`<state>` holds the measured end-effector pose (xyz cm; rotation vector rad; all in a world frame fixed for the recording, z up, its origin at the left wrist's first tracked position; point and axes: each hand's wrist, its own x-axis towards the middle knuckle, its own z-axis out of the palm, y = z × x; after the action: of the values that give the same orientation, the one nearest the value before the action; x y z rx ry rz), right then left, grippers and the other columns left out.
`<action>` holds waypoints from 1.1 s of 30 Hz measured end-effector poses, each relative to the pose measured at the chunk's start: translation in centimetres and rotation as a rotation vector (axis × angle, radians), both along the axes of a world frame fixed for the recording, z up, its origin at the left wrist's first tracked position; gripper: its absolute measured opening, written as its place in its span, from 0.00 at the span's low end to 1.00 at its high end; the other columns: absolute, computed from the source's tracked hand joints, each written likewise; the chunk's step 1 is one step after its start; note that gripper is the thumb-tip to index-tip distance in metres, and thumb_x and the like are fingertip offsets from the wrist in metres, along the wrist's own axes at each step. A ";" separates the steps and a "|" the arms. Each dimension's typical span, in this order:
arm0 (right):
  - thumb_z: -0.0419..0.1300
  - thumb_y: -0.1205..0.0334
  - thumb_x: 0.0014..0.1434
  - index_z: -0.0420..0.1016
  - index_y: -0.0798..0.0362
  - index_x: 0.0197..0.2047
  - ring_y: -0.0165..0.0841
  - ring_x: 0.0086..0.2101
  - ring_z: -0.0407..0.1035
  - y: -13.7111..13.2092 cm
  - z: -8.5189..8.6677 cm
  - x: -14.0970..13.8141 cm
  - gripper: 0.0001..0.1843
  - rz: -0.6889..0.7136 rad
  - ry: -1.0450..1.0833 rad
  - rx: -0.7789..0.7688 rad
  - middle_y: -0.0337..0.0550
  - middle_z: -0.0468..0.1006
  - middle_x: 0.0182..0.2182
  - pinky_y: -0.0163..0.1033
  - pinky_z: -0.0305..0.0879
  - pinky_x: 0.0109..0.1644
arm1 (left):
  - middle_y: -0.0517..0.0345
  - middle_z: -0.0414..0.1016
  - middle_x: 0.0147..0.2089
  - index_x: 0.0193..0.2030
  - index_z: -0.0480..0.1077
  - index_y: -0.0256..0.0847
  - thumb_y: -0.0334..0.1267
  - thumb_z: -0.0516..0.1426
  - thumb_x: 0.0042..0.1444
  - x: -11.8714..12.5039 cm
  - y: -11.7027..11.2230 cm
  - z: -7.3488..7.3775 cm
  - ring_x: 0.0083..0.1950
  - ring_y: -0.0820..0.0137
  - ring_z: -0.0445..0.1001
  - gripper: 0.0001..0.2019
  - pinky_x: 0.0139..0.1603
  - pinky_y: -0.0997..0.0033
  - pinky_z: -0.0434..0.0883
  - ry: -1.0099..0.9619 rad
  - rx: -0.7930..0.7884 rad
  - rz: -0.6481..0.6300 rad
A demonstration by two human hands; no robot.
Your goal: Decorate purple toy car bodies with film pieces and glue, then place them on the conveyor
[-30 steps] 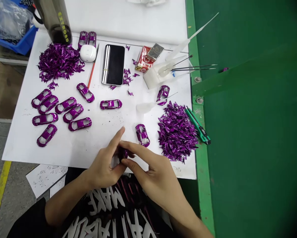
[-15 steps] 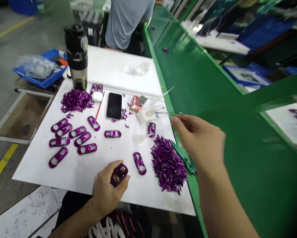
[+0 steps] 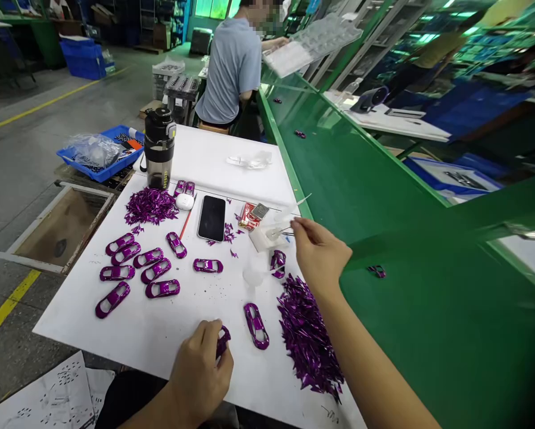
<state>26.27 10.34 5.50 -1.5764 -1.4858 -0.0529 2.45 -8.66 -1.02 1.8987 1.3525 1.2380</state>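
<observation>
My left hand (image 3: 201,364) is closed around a purple toy car body (image 3: 223,341) low over the front of the white table, its fingers covering most of the shell. Thin metal tweezers (image 3: 286,230) are pinched in my right hand (image 3: 319,253), their tips by a small white block (image 3: 262,238) with clear film on it. Below that hand lies a large heap of small purple pointed pieces (image 3: 310,339). Two more car bodies rest nearby, one upright-lying shell (image 3: 256,326) between my hands and another (image 3: 277,263) beside a clear plastic piece (image 3: 253,274).
Several car bodies (image 3: 148,258) lie at left, near a second purple heap (image 3: 150,205). A phone (image 3: 211,218), red box (image 3: 248,215) and tall bottle (image 3: 159,149) stand farther back. The green conveyor (image 3: 352,179) runs along the right. A seated person (image 3: 232,68) is ahead.
My right hand has moved left with the tweezers, nearer the white block. My left hand has turned, hiding more of the car body. The view has tilted up; the person ahead now holds a clear tray.
</observation>
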 end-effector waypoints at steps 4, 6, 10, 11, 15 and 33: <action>0.64 0.49 0.67 0.86 0.55 0.44 0.52 0.42 0.81 -1.9 3.0 -0.7 0.18 -0.001 0.029 0.129 0.51 0.84 0.40 0.52 0.79 0.53 | 0.55 0.75 0.35 0.56 0.63 0.40 0.23 0.50 0.61 0.2 -0.1 -0.2 0.28 0.69 0.78 0.18 0.25 0.75 0.78 0.034 0.019 0.007; 0.65 0.54 0.71 0.85 0.59 0.50 0.53 0.45 0.80 -4.8 4.8 -1.8 0.16 -0.089 0.036 0.355 0.54 0.84 0.43 0.55 0.79 0.54 | 0.55 0.75 0.35 0.56 0.63 0.39 0.22 0.51 0.61 0.4 0.0 -0.1 0.27 0.70 0.78 0.18 0.25 0.76 0.77 0.060 0.040 0.008; 0.67 0.62 0.73 0.85 0.43 0.55 0.51 0.38 0.81 -13.2 5.4 -4.8 0.10 -0.122 0.072 0.590 0.43 0.83 0.40 0.57 0.82 0.42 | 0.56 0.73 0.33 0.55 0.63 0.38 0.22 0.52 0.61 0.4 0.2 0.2 0.25 0.71 0.76 0.17 0.22 0.77 0.75 0.113 0.090 -0.019; 0.66 0.63 0.74 0.83 0.39 0.57 0.49 0.37 0.81 -15.3 5.0 -5.5 0.12 -0.081 0.098 0.481 0.41 0.83 0.41 0.56 0.82 0.41 | 0.56 0.74 0.33 0.55 0.63 0.38 0.22 0.52 0.61 0.3 0.3 0.3 0.25 0.70 0.76 0.17 0.22 0.77 0.75 0.119 0.093 -0.029; 0.62 0.67 0.76 0.78 0.39 0.62 0.44 0.37 0.81 -20.2 2.6 -7.7 0.17 0.148 0.127 0.007 0.41 0.83 0.43 0.49 0.81 0.37 | 0.53 0.77 0.36 0.56 0.63 0.39 0.23 0.54 0.62 -0.1 0.5 0.5 0.30 0.68 0.79 0.17 0.28 0.75 0.79 0.127 0.090 -0.062; 0.60 0.76 0.74 0.78 0.51 0.56 0.41 0.36 0.81 -18.0 -0.3 -9.3 0.14 0.334 0.072 0.039 0.43 0.84 0.40 0.41 0.82 0.42 | 0.49 0.79 0.40 0.57 0.65 0.34 0.24 0.55 0.64 -0.3 0.6 0.4 0.37 0.66 0.83 0.15 0.37 0.73 0.82 0.120 0.113 -0.079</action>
<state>16.99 -7.70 5.16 -1.2681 -1.6614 0.1640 2.12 -8.10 -0.61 2.1141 1.2772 1.2006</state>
